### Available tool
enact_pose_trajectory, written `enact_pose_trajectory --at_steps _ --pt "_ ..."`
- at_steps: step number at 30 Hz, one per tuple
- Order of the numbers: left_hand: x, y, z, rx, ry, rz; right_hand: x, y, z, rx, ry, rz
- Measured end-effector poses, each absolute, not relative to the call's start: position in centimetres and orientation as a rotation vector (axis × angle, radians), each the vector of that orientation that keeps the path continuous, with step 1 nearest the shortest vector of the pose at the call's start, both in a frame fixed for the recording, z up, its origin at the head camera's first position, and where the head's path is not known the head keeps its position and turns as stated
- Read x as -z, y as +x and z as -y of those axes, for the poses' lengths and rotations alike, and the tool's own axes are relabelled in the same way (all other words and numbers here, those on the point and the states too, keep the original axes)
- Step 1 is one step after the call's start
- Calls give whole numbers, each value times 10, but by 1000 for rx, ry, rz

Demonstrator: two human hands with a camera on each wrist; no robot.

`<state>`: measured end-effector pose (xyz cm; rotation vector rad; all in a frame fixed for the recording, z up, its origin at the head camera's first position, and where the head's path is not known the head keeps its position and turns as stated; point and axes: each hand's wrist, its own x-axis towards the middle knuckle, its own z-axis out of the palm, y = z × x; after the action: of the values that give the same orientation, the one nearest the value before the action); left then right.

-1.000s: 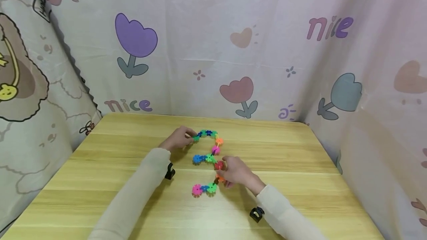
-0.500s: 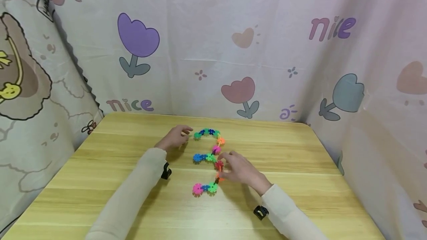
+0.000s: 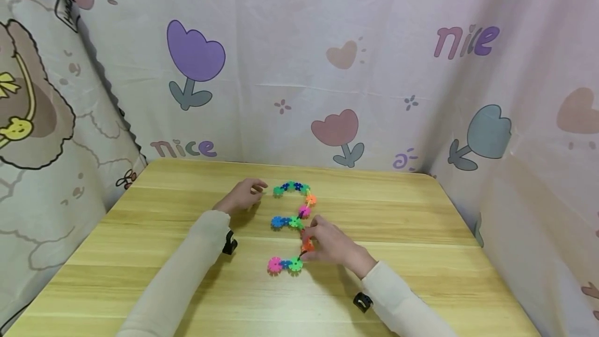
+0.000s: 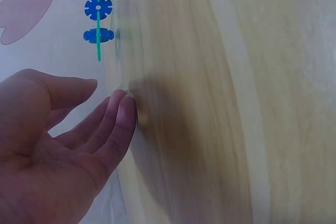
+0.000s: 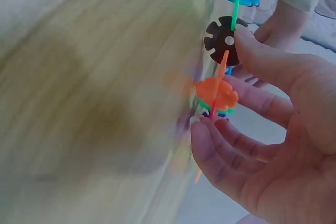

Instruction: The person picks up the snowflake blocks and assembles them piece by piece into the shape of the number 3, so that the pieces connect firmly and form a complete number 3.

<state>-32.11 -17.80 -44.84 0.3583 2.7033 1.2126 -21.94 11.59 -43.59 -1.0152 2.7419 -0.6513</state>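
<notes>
A chain of colourful interlocking snowflake discs [image 3: 295, 221] lies on the table, bent like a figure 3. My right hand [image 3: 329, 242] holds its lower right bend. In the right wrist view, the thumb presses the brown disc [image 5: 223, 40] and curled fingers touch the chain by the orange disc [image 5: 216, 94]. Left of the chain's far end, my left hand [image 3: 242, 195] hovers with loosely bent fingers, holding nothing. The left wrist view shows a gap between those fingers [image 4: 113, 124] and the end discs, among them a blue disc [image 4: 98, 7].
The wooden table [image 3: 398, 212] extends on every side of the chain. Behind it hangs a printed curtain [image 3: 281, 66] with flowers and lettering, which continues along both sides. Each sleeve has a black wrist mount, such as the right one [image 3: 362, 301].
My left hand has let go of the chain's far end and drawn back to the left. My right hand has shifted along the lower bend, and the near end has slid slightly left.
</notes>
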Motion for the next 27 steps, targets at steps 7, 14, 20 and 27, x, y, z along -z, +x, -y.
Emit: enact_pose_trajectory --at_steps 7,14,20,27 --pt "452 -324 179 -1211 378 -2696 437 -218 -114 667 -960 -2766" --pt "452 -324 181 -1210 383 -2690 438 -218 -114 654 -942 -2776" --pt "452 -324 182 -1214 372 -2681 438 -219 -115 654 -941 -2768" --pt "453 -325 183 -1218 363 -2674 436 -220 -119 653 -907 -2766"
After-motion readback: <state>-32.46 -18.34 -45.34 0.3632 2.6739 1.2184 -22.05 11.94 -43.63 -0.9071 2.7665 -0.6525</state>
